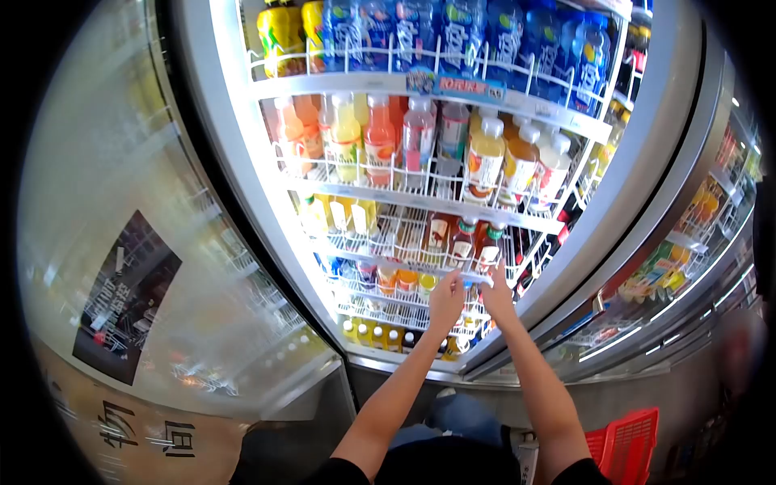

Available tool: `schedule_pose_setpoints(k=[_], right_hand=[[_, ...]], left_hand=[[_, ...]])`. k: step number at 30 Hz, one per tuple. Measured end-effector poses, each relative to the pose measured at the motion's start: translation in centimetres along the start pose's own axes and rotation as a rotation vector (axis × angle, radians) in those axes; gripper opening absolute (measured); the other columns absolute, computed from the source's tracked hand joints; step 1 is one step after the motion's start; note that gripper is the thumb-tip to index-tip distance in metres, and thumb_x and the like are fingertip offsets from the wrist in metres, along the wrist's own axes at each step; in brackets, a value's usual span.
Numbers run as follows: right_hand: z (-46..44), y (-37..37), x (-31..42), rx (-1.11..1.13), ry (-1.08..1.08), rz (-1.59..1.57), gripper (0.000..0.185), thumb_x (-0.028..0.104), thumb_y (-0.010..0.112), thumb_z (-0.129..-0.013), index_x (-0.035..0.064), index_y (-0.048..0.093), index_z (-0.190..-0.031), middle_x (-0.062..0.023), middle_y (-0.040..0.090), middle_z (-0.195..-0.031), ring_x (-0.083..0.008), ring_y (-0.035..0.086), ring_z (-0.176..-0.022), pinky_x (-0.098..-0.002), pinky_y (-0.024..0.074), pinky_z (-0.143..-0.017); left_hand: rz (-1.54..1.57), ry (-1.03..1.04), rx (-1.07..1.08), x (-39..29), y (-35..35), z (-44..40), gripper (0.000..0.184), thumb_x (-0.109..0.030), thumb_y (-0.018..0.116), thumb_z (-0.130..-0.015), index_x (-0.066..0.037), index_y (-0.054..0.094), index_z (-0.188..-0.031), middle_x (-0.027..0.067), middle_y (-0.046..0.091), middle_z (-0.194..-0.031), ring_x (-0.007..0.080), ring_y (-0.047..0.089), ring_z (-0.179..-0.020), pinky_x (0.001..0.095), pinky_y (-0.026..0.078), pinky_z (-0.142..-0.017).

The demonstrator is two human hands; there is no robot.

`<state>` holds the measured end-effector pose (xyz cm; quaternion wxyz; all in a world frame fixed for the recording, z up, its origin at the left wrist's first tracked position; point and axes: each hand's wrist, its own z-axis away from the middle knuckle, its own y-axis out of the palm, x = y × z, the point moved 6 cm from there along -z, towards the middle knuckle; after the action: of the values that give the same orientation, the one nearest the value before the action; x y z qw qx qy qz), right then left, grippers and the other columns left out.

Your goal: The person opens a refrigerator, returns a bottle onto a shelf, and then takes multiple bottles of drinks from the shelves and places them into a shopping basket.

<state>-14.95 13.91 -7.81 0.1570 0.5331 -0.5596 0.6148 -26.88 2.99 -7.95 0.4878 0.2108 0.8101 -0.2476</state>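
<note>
Both my hands reach into an open drinks fridge, at the front edge of a lower shelf. My left hand [447, 301] has its fingers closed at the left part of a white strip [474, 277] on the shelf's edge. At the strip's right end, my right hand [498, 299] grips it, with its fingers partly hidden. Just behind the hands stand dark brown bottles [461, 242] with green caps, upright on the wire shelf [404, 234]. To their left is a bare stretch of wire, then several yellow bottles [352, 215].
A glass door [194, 283] stands open on the left. Upper shelves hold blue bottles [463, 36] and pink and orange juice bottles [379, 133] behind wire rails. Small yellow bottles [377, 335] line the bottom. A red basket [630, 446] sits on the floor at right.
</note>
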Motion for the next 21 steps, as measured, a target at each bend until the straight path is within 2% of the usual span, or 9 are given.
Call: schedule_pose_setpoints(k=[2, 6, 7, 10, 13, 15, 17, 19, 21], right_hand=[[2.1, -0.7, 4.2, 0.076, 0.092, -0.085, 0.071, 0.013, 0.057, -0.087, -0.001, 0.026, -0.149, -0.0232, 0.045, -0.144, -0.0292, 0.052, -0.127, -0.0329, 0.0427, -0.1], [4.2, -0.4, 6.9, 0.082, -0.055, -0.335, 0.059, 0.006, 0.052, -0.094, -0.0003, 0.03, -0.148, -0.0233, 0.051, -0.137, -0.0267, 0.053, -0.124, -0.0325, 0.043, -0.1], [4.7, -0.7, 7.7, 0.043, -0.096, -0.382, 0.056, 0.01, 0.054, -0.094, -0.001, 0.035, -0.146, -0.021, 0.059, -0.128, -0.0263, 0.059, -0.115, -0.0337, 0.0457, -0.094], [5.4, -1.8, 10.6, 0.182, -0.085, -0.498, 0.046, 0.015, 0.055, -0.098, -0.0017, 0.045, -0.139, -0.015, 0.065, -0.116, -0.0153, 0.06, -0.102, -0.0275, 0.0465, -0.089], [6.0, -4.0, 15.1, 0.291, -0.111, -0.684, 0.042, 0.017, 0.051, -0.1, 0.0018, 0.045, -0.14, -0.013, 0.065, -0.117, -0.0164, 0.062, -0.104, -0.0278, 0.0472, -0.088], [5.3, -5.6, 18.0, 0.307, -0.145, -0.628, 0.041, 0.019, 0.046, -0.103, 0.0016, 0.045, -0.139, -0.0141, 0.064, -0.118, -0.0189, 0.062, -0.106, -0.0295, 0.048, -0.09], [3.9, -7.2, 20.9, 0.299, -0.223, -0.614, 0.041, 0.023, 0.045, -0.103, 0.0013, 0.046, -0.138, -0.0145, 0.066, -0.114, -0.0183, 0.063, -0.105, -0.0297, 0.0487, -0.089], [1.9, -8.0, 23.0, 0.342, -0.238, -0.67, 0.042, 0.024, 0.046, -0.103, 0.0039, 0.046, -0.139, -0.0131, 0.066, -0.114, -0.0176, 0.063, -0.104, -0.0287, 0.0473, -0.089], [0.2, -8.9, 25.7, 0.37, -0.312, -0.688, 0.043, 0.026, 0.045, -0.103, 0.0038, 0.046, -0.139, -0.0132, 0.066, -0.112, -0.0183, 0.063, -0.104, -0.0279, 0.0468, -0.09]], left_hand=[[0.032, -0.009, -0.039, -1.2, -2.1, -0.1, 0.024, -0.014, 0.056, -0.095, -0.004, 0.064, -0.116, 0.0186, 0.068, -0.09, 0.0292, 0.067, -0.078, 0.0383, 0.052, -0.07], [0.165, -0.024, -0.01, -6.4, -6.1, -0.2, 0.025, -0.011, 0.055, -0.095, -0.004, 0.061, -0.118, 0.0141, 0.07, -0.096, 0.0212, 0.068, -0.083, 0.0315, 0.052, -0.072], [0.165, -0.016, -0.012, -6.9, -6.7, -0.3, 0.025, -0.011, 0.055, -0.095, -0.004, 0.061, -0.118, 0.0141, 0.07, -0.096, 0.0212, 0.068, -0.083, 0.0315, 0.052, -0.072], [0.249, -0.034, -0.021, -9.8, -8.9, -0.6, 0.025, -0.013, 0.055, -0.096, -0.002, 0.061, -0.118, 0.0112, 0.07, -0.097, 0.017, 0.067, -0.086, 0.0284, 0.052, -0.073], [0.244, -0.067, 0.013, -13.6, -10.6, -1.4, 0.026, -0.012, 0.051, -0.099, -0.003, 0.059, -0.122, 0.0094, 0.069, -0.1, 0.0129, 0.064, -0.088, 0.0255, 0.05, -0.079], [0.264, -0.064, 0.015, -15.2, -11.2, -2.6, 0.026, -0.012, 0.05, -0.1, -0.002, 0.058, -0.122, 0.0083, 0.067, -0.1, 0.012, 0.062, -0.089, 0.0246, 0.05, -0.08], [0.317, 0.071, -0.027, -16.9, -12.0, -4.3, 0.025, -0.01, 0.051, -0.098, -0.002, 0.06, -0.12, 0.0102, 0.069, -0.1, 0.0141, 0.065, -0.089, 0.0264, 0.05, -0.076], [0.335, 0.078, -0.044, -20.0, -13.2, -6.2, 0.024, -0.008, 0.048, -0.099, -0.001, 0.06, -0.119, 0.0099, 0.068, -0.1, 0.0143, 0.063, -0.088, 0.0264, 0.05, -0.078], [0.319, 0.127, -0.05, -22.0, -14.1, -8.0, 0.026, -0.007, 0.043, -0.101, 0.0, 0.057, -0.122, 0.0058, 0.064, -0.101, 0.0103, 0.057, -0.088, 0.0244, 0.047, -0.082]])
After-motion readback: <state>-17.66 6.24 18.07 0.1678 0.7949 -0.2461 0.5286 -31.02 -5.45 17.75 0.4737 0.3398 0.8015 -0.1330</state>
